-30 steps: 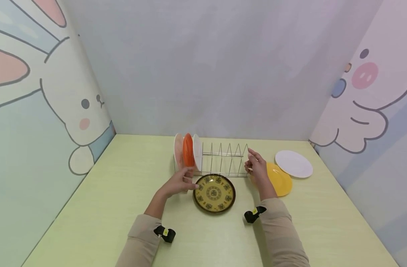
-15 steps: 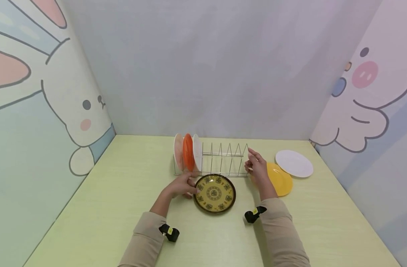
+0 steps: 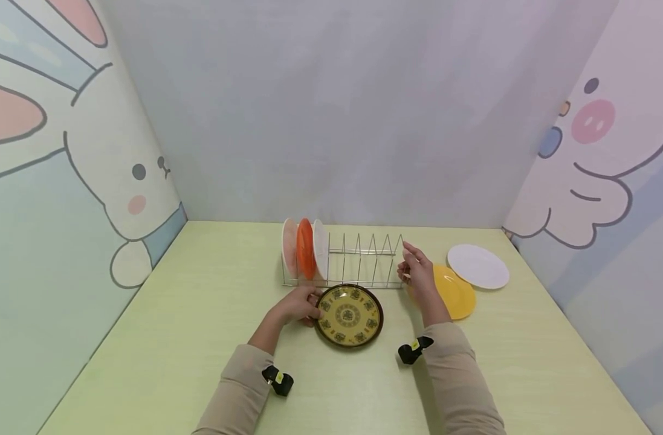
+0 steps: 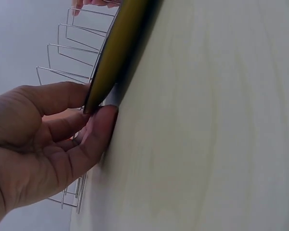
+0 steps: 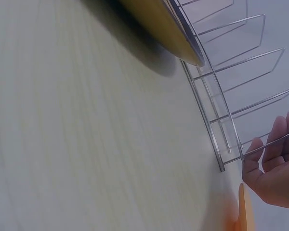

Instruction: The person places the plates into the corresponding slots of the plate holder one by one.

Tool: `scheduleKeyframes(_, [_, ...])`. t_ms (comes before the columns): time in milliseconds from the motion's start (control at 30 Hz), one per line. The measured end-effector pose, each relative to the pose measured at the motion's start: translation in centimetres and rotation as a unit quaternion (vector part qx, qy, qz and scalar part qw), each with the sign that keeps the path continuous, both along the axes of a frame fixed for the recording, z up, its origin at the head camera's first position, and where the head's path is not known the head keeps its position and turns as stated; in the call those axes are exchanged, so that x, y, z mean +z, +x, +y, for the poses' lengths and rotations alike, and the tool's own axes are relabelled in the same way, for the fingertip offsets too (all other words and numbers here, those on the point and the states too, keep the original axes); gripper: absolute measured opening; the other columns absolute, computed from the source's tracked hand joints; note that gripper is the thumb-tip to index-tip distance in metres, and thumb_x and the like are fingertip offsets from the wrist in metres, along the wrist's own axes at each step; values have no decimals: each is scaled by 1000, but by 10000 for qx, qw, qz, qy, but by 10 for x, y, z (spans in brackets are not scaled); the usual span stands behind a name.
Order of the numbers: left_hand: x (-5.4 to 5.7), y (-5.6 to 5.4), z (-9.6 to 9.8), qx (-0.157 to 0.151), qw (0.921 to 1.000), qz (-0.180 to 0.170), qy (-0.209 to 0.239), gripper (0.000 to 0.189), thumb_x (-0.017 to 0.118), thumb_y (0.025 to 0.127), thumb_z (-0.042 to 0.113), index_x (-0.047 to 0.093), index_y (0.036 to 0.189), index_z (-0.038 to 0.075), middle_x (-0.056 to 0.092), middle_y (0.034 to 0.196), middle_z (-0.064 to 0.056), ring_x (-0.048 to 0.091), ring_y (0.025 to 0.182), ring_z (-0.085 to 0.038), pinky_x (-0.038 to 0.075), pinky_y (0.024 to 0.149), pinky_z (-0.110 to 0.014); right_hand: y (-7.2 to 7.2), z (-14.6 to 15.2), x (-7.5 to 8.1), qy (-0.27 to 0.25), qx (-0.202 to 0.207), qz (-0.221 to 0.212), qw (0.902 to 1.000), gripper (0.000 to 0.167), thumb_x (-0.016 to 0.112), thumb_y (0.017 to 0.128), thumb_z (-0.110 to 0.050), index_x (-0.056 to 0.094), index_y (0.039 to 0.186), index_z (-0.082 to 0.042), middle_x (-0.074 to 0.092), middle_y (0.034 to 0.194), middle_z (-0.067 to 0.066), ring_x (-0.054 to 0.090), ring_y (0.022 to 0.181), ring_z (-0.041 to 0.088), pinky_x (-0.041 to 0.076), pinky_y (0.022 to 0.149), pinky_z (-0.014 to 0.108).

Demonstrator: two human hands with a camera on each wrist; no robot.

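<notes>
My left hand (image 3: 297, 305) pinches the left rim of a yellow patterned plate (image 3: 349, 316) with a dark brown edge. In the left wrist view the thumb lies on the plate's upper face and the fingertips (image 4: 105, 118) are under its rim. The plate lies in front of a wire dish rack (image 3: 358, 284). My right hand (image 3: 418, 273) holds the end wire of the rack on its right side; the right wrist view has thumb and fingers about that wire (image 5: 267, 144). At the rack's left end stand a pale pink plate (image 3: 289, 248), an orange plate (image 3: 305, 249) and a white plate (image 3: 320, 251).
To the right of the rack a yellow plate (image 3: 456, 295) lies flat, partly behind the right hand. A white oval plate (image 3: 478, 266) lies beyond it, near the table's (image 3: 336, 393) right side. Walls with cartoon animals enclose the table on its sides.
My left hand has moved slightly down and right from near the rack's front, and its fingers have gone under the patterned plate's rim. The right hand stays on the rack.
</notes>
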State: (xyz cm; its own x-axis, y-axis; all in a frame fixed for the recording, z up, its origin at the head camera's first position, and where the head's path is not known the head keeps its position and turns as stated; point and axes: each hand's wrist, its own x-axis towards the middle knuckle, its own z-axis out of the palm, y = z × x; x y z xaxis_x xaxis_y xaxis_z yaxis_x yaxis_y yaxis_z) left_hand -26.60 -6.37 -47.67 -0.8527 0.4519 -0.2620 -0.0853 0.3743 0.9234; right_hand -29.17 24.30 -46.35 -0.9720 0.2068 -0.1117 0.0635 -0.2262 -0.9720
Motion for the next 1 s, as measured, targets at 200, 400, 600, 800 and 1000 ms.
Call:
scheduleKeyframes(200, [2, 4, 0, 157, 9993, 45, 336, 50, 62, 74, -15, 48, 122, -12, 59, 88, -17, 61, 64, -22, 54, 53, -36, 0, 0, -1, -24, -1, 64, 10000, 45, 52, 96, -27, 44, 139, -14, 55, 69, 1, 53, 63, 12, 48, 63, 26])
scheduleKeyframes(400, [3, 13, -3, 210, 9953, -237, 912, 47, 55, 77, -17, 45, 123, -11, 60, 91, -20, 62, 68, -25, 54, 58, -38, 1, 0, -1, -28, 26, 98, 9999, 45, 53, 96, -28, 46, 138, -15, 54, 69, 1, 53, 63, 11, 47, 62, 26])
scheduleKeyframes(600, [12, 21, -6, 273, 9905, -302, 1312, 47, 52, 79, -16, 44, 124, -10, 57, 93, -20, 60, 71, -25, 54, 61, -41, 1, 0, -1, -25, 21, 173, 9998, 44, 53, 95, -28, 47, 137, -15, 54, 69, 1, 53, 63, 11, 47, 61, 25])
scheduleKeyframes(800, [33, 30, -8, 446, 9874, -138, 1509, 47, 54, 79, -13, 44, 124, -10, 55, 99, -22, 59, 75, -25, 54, 63, -40, 1, 0, -2, 8, -4, 148, 9999, 45, 54, 95, -28, 46, 138, -14, 54, 69, 1, 53, 63, 11, 47, 62, 26])
scheduleKeyframes(1000, [49, 33, -10, 460, 9825, -122, 1801, 45, 55, 83, -10, 43, 126, -8, 53, 105, -22, 59, 79, -24, 54, 63, -38, 1, 0, -4, -10, -53, 142, 9999, 43, 55, 95, -30, 49, 136, -17, 55, 69, 1, 53, 63, 10, 47, 62, 26])
